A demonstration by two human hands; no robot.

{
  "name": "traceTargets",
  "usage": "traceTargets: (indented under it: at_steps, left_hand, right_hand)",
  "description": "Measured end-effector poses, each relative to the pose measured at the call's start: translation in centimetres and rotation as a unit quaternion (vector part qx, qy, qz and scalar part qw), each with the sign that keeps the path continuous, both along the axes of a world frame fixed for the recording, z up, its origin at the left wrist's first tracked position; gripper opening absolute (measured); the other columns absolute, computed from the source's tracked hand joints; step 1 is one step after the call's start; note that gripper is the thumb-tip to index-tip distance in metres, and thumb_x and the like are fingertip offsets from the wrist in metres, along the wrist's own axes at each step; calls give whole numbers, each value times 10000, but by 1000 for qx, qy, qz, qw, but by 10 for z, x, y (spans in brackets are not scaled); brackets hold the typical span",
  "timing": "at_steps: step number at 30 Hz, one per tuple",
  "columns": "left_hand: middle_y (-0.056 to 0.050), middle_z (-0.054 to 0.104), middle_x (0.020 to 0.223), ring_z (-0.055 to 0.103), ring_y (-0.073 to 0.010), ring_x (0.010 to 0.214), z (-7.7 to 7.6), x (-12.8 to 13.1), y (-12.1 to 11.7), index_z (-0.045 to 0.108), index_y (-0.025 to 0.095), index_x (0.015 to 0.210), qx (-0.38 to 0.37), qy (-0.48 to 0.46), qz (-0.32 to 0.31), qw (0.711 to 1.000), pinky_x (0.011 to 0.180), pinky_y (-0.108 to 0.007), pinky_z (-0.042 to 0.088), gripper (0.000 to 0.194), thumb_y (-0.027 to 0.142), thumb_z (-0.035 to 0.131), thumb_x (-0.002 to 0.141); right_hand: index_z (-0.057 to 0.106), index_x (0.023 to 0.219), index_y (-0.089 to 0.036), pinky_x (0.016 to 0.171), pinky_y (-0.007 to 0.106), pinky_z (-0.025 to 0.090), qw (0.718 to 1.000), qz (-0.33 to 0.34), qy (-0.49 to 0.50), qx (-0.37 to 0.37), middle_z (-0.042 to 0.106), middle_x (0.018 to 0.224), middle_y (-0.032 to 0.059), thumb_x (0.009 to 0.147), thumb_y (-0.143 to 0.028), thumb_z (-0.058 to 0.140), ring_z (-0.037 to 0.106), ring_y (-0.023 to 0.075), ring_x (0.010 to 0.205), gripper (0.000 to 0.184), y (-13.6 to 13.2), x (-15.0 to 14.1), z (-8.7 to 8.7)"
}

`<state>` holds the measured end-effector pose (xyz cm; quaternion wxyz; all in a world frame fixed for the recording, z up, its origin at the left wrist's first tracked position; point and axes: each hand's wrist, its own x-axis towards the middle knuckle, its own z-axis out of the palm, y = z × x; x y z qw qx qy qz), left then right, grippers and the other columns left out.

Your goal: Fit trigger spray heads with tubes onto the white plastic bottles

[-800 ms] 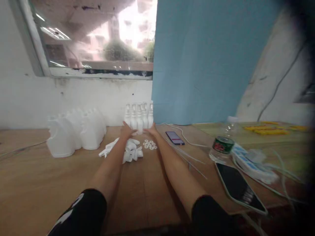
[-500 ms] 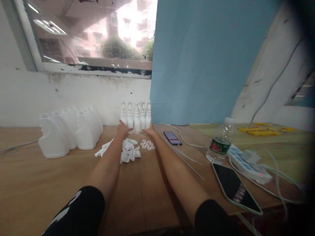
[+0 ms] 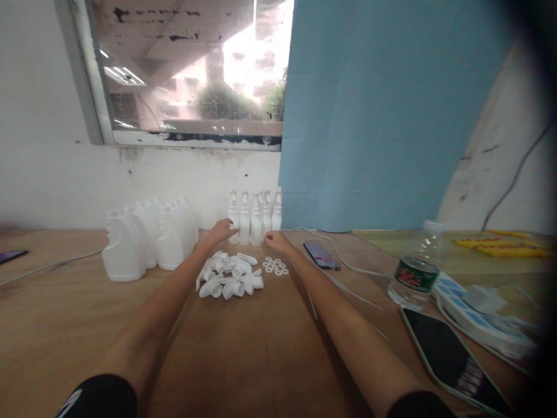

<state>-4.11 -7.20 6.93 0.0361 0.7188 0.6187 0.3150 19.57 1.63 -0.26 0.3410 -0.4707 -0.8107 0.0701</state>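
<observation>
White bottles (image 3: 256, 226): upright, grouped on the tabletop (image 3: 226, 354) near the wall (image 3: 209, 174). Left hand (image 3: 224, 230): open, fingers extended at the group's left side – contact unclear. Right hand (image 3: 277, 240): fingers now curled, previously spread; grip cannot be determined. White molded parts (image 3: 230, 276): no longer partly covered by the left forearm (image 3: 159, 305). Clear bottle (image 3: 418, 267): green-and-red label – text illegible. Near phone (image 3: 452, 354): cut off at lower edge.
</observation>
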Motion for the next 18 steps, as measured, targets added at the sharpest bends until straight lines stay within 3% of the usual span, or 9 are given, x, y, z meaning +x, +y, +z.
traceTargets:
  at_steps: [2, 4, 8, 10, 13, 18]
  left_hand:
    - [-91, 702, 986, 645, -218, 923, 2, 1, -29, 656, 155, 1038, 13, 27, -10, 1000, 830, -297, 467, 326, 392, 561, 835]
    - [-68, 709, 883, 649, -204, 826, -4, 5, -65, 677, 175, 953, 29, 58, -29, 997, 776, -295, 463, 297, 415, 533, 854]
    - [-66, 673, 743, 620, -191, 698, -40, 13, -141, 660, 184, 788, 84, 207, -79, 971, 670, -298, 442, 377, 409, 393, 929]
    - [-68, 656, 793, 605, -202, 759, -60, 13, -167, 641, 188, 819, 122, 257, -141, 948, 690, -315, 444, 328, 337, 375, 940]
    - [-88, 626, 908, 562, -239, 902, -79, 10, -182, 618, 179, 904, 179, 280, -186, 925, 749, -356, 448, 234, 257, 398, 920]
    - [-120, 563, 1138, 486, -274, 1047, -85, 6, -175, 556, 179, 1138, 208, 253, -182, 927, 881, -445, 413, 278, 245, 461, 885]
  right_hand:
    - [692, 836, -142, 639, 207, 391, 999, 24, -34, -9, 677, 737, 26, 725, -149, 532, 566, 143, 693, 195, -3, -9, 2]
    - [690, 928, -147, 634, 205, 387, 998, 27, -59, -13, 688, 780, 28, 716, -126, 539, 566, 140, 694, 262, -6, -17, 6]
    - [682, 999, -130, 614, 210, 385, 995, 21, -93, -20, 698, 810, 51, 731, -115, 532, 571, 147, 683, 307, -19, -22, 19]
    - [693, 977, -118, 616, 209, 389, 993, 34, -109, -24, 703, 819, 59, 754, -124, 522, 579, 150, 693, 281, -30, -17, 28]
    - [717, 854, -107, 620, 205, 390, 987, 65, -142, -36, 704, 789, 59, 776, -153, 539, 583, 147, 690, 200, -58, 2, 37]
    - [726, 792, -121, 614, 222, 387, 974, 91, -202, -50, 685, 729, 56, 785, -174, 562, 571, 149, 647, 173, -119, 43, 31]
